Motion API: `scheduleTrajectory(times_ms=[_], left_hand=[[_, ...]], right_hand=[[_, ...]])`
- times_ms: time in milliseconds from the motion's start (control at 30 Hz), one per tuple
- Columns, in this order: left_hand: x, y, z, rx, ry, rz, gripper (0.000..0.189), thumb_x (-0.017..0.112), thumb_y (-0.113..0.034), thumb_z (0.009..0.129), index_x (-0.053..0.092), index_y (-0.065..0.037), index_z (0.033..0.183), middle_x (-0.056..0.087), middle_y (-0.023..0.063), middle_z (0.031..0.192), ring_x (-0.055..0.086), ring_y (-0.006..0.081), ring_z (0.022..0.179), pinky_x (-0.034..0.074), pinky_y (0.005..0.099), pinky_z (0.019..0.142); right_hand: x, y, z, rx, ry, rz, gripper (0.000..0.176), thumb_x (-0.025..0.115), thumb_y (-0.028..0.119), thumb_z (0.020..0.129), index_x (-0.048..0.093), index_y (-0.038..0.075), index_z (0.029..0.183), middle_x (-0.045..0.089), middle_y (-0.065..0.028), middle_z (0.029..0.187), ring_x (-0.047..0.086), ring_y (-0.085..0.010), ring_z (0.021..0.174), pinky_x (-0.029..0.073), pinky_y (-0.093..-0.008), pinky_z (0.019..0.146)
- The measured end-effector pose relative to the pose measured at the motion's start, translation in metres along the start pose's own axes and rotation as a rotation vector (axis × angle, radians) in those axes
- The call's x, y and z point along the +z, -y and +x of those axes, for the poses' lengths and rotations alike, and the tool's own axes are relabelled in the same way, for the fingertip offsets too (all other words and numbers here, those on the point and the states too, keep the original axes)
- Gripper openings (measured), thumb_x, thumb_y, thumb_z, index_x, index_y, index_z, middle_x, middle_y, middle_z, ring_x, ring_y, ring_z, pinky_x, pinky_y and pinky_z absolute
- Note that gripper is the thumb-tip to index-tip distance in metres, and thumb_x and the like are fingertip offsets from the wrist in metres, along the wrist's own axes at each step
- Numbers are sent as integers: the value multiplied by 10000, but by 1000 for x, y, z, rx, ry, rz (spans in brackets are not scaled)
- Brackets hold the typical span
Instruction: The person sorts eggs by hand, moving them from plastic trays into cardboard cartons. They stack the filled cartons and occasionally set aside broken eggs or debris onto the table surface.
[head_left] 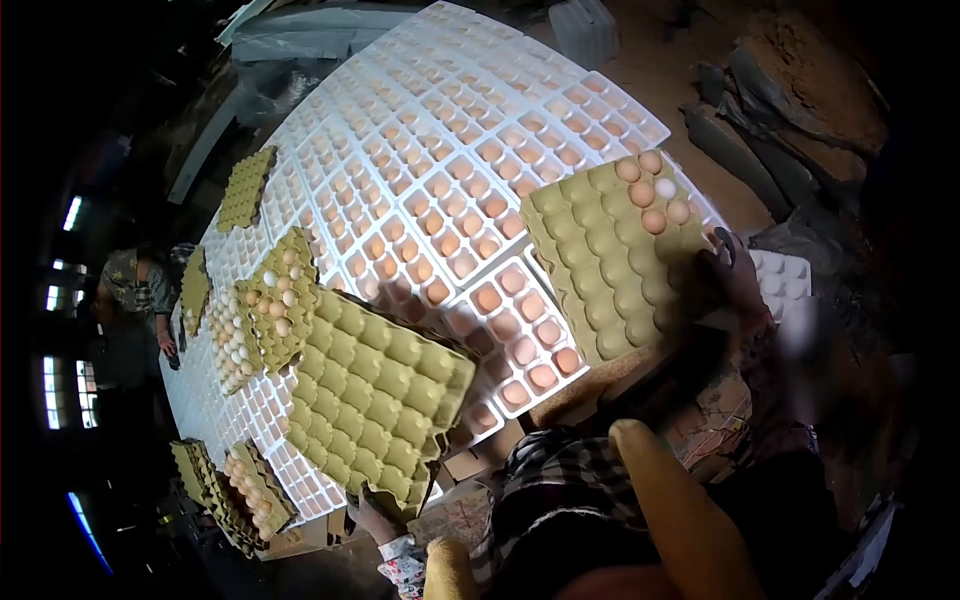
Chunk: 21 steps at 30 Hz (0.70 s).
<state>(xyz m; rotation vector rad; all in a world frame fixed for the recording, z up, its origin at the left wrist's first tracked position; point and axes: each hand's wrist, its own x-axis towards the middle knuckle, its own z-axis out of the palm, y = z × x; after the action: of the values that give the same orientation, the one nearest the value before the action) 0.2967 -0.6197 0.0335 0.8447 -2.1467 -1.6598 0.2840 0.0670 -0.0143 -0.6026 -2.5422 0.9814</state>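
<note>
Closest to your body, your left hand (375,515) closes on the lower edge of a green pulp tray (365,400), tilted above the bench (555,400) with no eggs on its visible face; your right hand (735,265) pinches the outer edge of a second pulp tray (590,255), which carries six eggs (641,194), one of them white, bunched toward its far corner. Between the two, white divided trays (518,314) hold eggs in the cells you can see, and the filled rows run deep across the bench; what lies under your two pulp trays is hidden. By what shows, the white trays nearest you look finished, while the six eggs at your right, the eggs on an egg-laden pulp tray (300,240) past your left-hand tray and the pale cluster (230,345) beside it sit outside the white cells. Over to the left, a row of brown eggs (258,490) rests beside stacked pulp trays (205,490). Farther off, two more pulp trays (245,190) (195,290) cover part of the rows, and another person (135,290) stands at the bench's left side. Dark sacks (810,80) and clear containers (585,30) lie beyond the far edge.
</note>
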Motion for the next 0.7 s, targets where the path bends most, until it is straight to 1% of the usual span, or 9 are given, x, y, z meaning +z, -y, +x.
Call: scheduleTrajectory(times_ms=[33,67,133,233,267,333,433,567,700], left_hand=[[16,-34,-24,-56,6,-58,365,532,-33,882,514,95,1224,599,139,1152,588,228,950,480,338,829],[13,-43,-32,-74,51,-60,385,521,13,868,504,81,1247,588,136,1180,592,226,967,487,339,840],[39,-71,-53,-92,71,-34,382,515,18,869,510,76,1247,600,132,1159,598,210,955,489,327,834],[90,-64,-37,-42,158,75,362,525,4,870,532,64,1226,622,111,1109,607,191,933,488,306,817],[107,-21,-12,-42,249,-129,349,530,-27,877,542,54,1217,628,109,1094,609,188,934,487,299,810],[206,-85,-13,-100,271,-258,317,517,-95,902,564,62,1173,629,109,1095,610,200,931,485,312,802],[286,-78,33,167,410,-76,406,505,-199,929,483,39,1257,605,127,1132,601,244,984,496,363,811],[373,-79,0,-455,493,-400,638,522,-524,928,393,-93,1379,507,116,1249,580,265,1027,513,405,841],[400,-53,-92,-476,955,-2,499,533,-369,968,500,9,1292,594,107,1165,579,194,1033,495,330,872]], right_hand=[[2,3,10,95,62,71,480,637,280,870,528,3,1247,611,-161,1147,583,-290,1064,455,-378,911],[13,-20,20,334,191,452,458,606,260,890,515,11,1264,607,-146,1143,583,-279,1049,463,-366,892],[36,-46,35,455,310,688,500,611,243,889,466,-5,1298,583,-157,1169,575,-285,1050,463,-363,892],[59,-71,28,123,217,277,711,713,252,827,363,-78,1351,524,-234,1255,551,-335,1097,437,-390,949],[60,-76,25,19,170,132,787,747,255,806,329,-102,1369,504,-259,1283,543,-352,1113,428,-399,969],[47,-53,27,258,241,335,744,744,209,801,348,-103,1350,544,-215,1158,555,-353,1046,462,-396,898],[44,-39,29,278,247,350,698,718,202,815,364,-94,1339,546,-209,1162,556,-343,1047,463,-391,896],[44,-33,34,285,248,328,637,685,193,833,386,-82,1324,549,-201,1167,557,-329,1048,464,-385,893],[54,-34,44,251,260,314,578,651,184,852,408,-70,1309,552,-193,1173,558,-316,1050,465,-380,890]])
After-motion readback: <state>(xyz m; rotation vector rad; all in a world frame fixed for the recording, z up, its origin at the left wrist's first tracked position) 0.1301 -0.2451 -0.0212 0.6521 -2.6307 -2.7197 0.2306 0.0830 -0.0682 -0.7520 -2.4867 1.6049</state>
